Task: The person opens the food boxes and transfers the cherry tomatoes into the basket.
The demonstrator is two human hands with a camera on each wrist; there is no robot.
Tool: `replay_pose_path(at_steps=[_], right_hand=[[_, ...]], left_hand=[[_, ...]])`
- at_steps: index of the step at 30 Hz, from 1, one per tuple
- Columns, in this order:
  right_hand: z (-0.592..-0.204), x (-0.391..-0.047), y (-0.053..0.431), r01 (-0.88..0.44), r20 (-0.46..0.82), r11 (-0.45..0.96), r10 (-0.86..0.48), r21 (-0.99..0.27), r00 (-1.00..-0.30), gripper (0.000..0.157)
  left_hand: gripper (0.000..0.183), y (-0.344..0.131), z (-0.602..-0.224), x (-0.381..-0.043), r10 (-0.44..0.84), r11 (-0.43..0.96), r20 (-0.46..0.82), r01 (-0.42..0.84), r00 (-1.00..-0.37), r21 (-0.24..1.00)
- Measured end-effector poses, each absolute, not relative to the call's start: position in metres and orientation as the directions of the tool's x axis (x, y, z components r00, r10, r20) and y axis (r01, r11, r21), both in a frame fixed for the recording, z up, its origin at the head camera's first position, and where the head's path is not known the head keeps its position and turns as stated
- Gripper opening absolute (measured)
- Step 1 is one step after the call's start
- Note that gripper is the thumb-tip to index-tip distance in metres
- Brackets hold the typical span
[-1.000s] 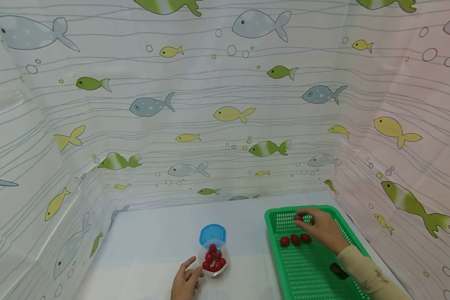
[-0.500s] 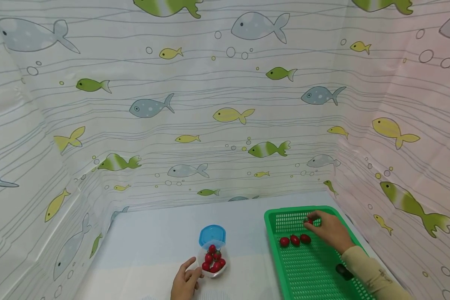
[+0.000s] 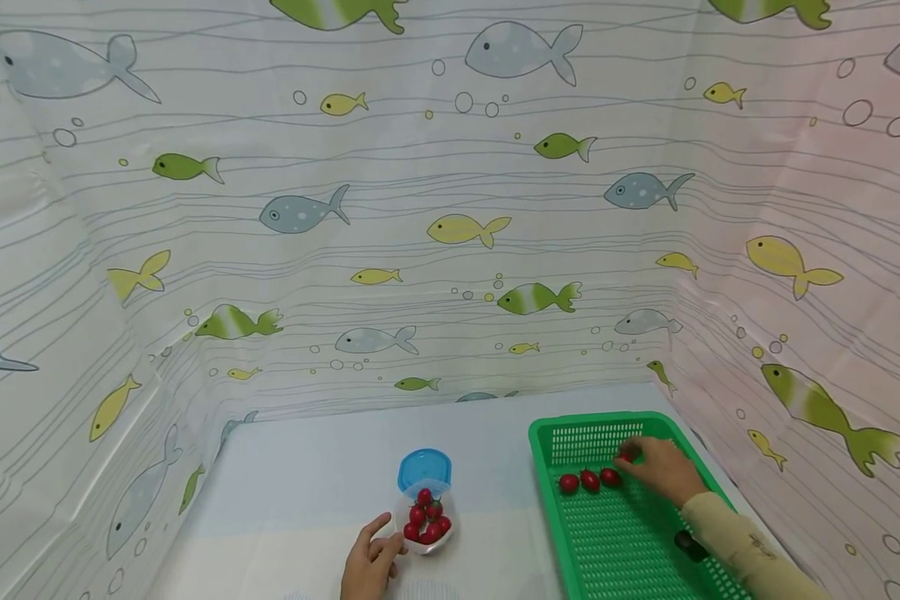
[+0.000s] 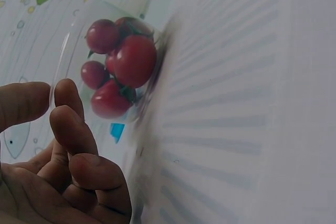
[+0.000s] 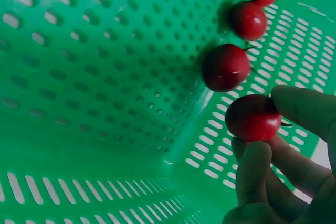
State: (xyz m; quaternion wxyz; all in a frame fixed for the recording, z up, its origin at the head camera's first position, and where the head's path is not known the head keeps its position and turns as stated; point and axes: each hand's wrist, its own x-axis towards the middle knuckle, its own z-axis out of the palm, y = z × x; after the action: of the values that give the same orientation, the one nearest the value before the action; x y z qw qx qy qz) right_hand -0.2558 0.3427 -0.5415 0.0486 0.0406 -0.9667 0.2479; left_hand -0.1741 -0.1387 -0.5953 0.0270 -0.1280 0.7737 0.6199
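My left hand (image 3: 372, 560) pinches the near-left rim of a small clear plastic container (image 4: 79, 40). Inside it are several cherry tomatoes (image 4: 135, 61) with green stems, and its blue lid (image 3: 424, 471) lies flipped back behind it. My right hand (image 3: 663, 468) is inside a green plastic basket (image 3: 558, 533), pinching one cherry tomato (image 5: 253, 117) between thumb and fingertips. Three more cherry tomatoes (image 5: 226, 67) lie in a row along the basket's far wall, just left of the pinched one. In the head view my fingers mostly cover the held tomato.
The container and basket stand apart on a white-covered table (image 3: 315, 467). Fish-printed sheeting (image 3: 450, 275) encloses the table at the back and both sides. The basket's raised rim (image 3: 551, 500) runs between the two hands. A small dark object (image 3: 690, 546) sits under the right wrist.
My right hand, holding the tomato, has moved right and then down along the basket's far wall, to beside the row of three. The left hand and container have stayed in place.
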Motion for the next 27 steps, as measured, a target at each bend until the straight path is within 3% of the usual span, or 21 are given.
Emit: replay_pose_path(at_steps=[15, 27], right_hand=[[-0.553, -0.261, 0.343, -0.076, 0.093, 0.906, -0.040, -0.416, -0.995, 0.034], [-0.550, -0.263, 0.342, -0.068, 0.078, 0.894, -0.038, -0.443, -0.996, 0.037]], left_hand=[[0.063, -0.139, -0.595, -0.175, -0.166, 0.191, -0.191, -0.222, -0.967, 0.956], [0.063, -0.140, -0.596, -0.174, -0.165, 0.188, -0.194, -0.224, -0.967, 0.956]])
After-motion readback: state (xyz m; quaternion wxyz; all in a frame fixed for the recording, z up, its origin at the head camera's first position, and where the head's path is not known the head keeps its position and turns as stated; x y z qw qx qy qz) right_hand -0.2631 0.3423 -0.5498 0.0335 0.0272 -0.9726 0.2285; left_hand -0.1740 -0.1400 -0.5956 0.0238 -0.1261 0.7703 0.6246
